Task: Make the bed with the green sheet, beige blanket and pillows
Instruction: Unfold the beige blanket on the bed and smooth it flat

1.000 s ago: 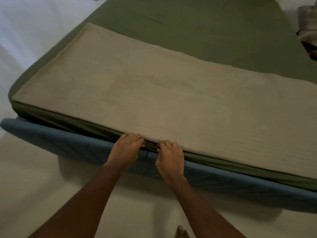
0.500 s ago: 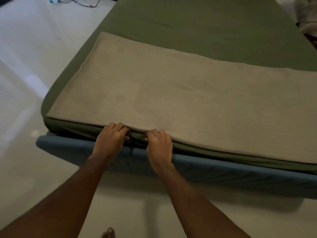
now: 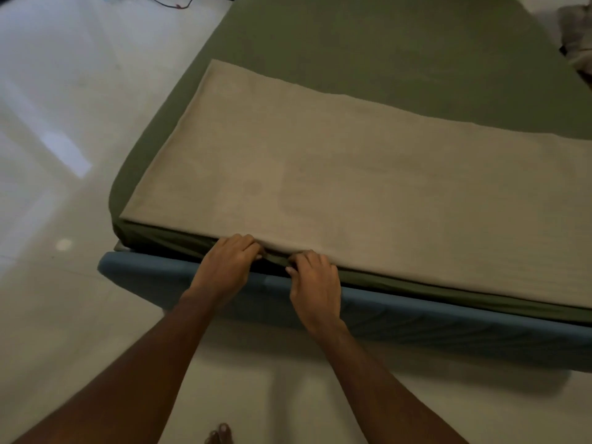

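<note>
The left hand (image 3: 226, 267) and right hand (image 3: 315, 280) have slid left along the near edge of the blue-framed bed (image 3: 416, 322). Both curl their fingers round the hem of the flat beige fabric blanket (image 3: 352, 174), atop the olive-green sheet (image 3: 384, 43).

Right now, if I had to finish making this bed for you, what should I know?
Left hand: fingers curled on the near edge of the flat beige fabric blanket.
Right hand: fingers curled on the same edge, close beside the left.
The smooth green fabric sheet covers the bed. The blanket lies flat across its near part, above the blue padded bed frame.
Done: sheet on, blanket laid.
Left: settle the blanket's near edge, then add the pillows. None are in view.
</note>
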